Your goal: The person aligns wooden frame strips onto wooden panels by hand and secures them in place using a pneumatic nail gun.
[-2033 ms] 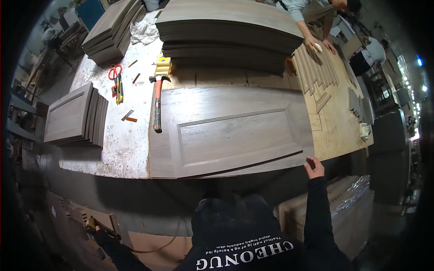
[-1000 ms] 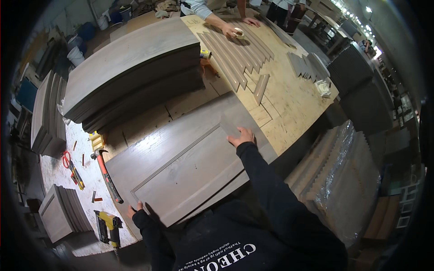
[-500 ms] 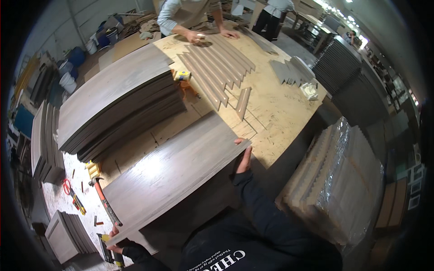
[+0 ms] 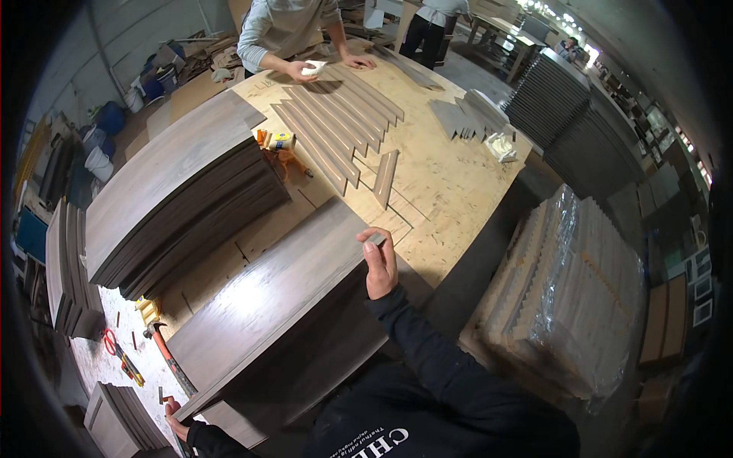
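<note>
A wide grey-brown wooden panel (image 4: pixel 263 286) lies between my hands, its near long edge toward me. My left hand (image 4: pixel 176 420) is closed around its near left corner; part of that hand is hidden by the panel. At the right end, my right hand (image 4: pixel 379 265) pinches the other near corner between thumb and fingers. Below the near edge shows a dark brown surface (image 4: pixel 305 366). A claw hammer (image 4: pixel 174 360) with an orange-red and black handle lies beside the panel's left end, close to my left hand. Red-handled scissors (image 4: pixel 111 342) lie farther left.
A tall stack of similar panels (image 4: pixel 183 183) stands behind. Wooden strips (image 4: pixel 340 114) lie in a row on the plywood table (image 4: pixel 450 179), where a co-worker's hand (image 4: pixel 305 70) holds something white. A plastic-wrapped stack (image 4: pixel 561 298) stands at right; framed panels (image 4: pixel 122 420) stand at lower left.
The view has shifted, so most things sit farther left. The panel's near edge looks more raised, with more dark surface below it. My right hand's thumb now points up at the corner.
</note>
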Action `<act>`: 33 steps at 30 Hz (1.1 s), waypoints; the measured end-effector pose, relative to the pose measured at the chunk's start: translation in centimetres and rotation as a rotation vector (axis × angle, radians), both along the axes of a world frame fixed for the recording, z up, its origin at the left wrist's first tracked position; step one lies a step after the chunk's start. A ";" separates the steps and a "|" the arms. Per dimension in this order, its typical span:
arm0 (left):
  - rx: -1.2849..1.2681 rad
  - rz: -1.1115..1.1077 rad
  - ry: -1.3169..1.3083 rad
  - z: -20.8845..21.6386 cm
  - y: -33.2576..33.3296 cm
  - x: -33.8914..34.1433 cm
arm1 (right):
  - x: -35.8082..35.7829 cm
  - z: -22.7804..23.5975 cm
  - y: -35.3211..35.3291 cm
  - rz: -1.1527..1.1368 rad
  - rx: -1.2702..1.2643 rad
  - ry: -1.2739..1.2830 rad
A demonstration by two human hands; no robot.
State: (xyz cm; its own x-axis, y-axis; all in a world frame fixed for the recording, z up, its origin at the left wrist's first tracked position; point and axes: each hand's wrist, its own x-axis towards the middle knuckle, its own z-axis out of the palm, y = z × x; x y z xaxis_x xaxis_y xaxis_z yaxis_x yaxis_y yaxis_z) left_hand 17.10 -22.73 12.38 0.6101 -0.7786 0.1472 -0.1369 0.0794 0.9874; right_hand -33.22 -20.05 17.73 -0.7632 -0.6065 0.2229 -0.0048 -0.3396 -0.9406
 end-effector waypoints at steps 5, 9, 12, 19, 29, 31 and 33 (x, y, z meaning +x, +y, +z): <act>-0.004 -0.018 -0.173 0.2 0.4 0.7 | 0.5 0.2 -0.4 -0.019 -0.038 -0.038; -0.030 -0.007 -0.087 -0.2 0.2 0.6 | 0.7 0.1 -0.7 -0.063 -0.027 -0.045; -0.066 0.067 0.075 0.7 0.3 -0.6 | 1.2 0.3 -0.8 -0.101 -0.014 -0.063; -0.048 0.014 -0.020 -1.0 0.0 1.2 | 1.1 -0.1 -1.2 -0.138 -0.046 -0.044; -0.039 -0.055 -0.259 -3.4 -1.4 7.1 | -1.9 0.2 -2.1 -0.035 -0.077 0.121; -0.052 0.046 -0.151 -1.4 -2.6 4.4 | -2.2 0.2 -2.8 -0.108 -0.112 0.160; -0.130 0.221 0.184 4.6 -1.8 -1.6 | -2.5 2.5 -2.0 -0.122 -0.140 0.186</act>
State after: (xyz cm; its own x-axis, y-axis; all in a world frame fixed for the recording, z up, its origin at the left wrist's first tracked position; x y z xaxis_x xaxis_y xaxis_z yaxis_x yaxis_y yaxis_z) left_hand 15.46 -24.49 16.94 0.7878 -0.6063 0.1085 0.0148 0.1948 0.9807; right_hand -35.75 -22.08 20.27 -0.7672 -0.4655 0.4413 -0.2219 -0.4529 -0.8635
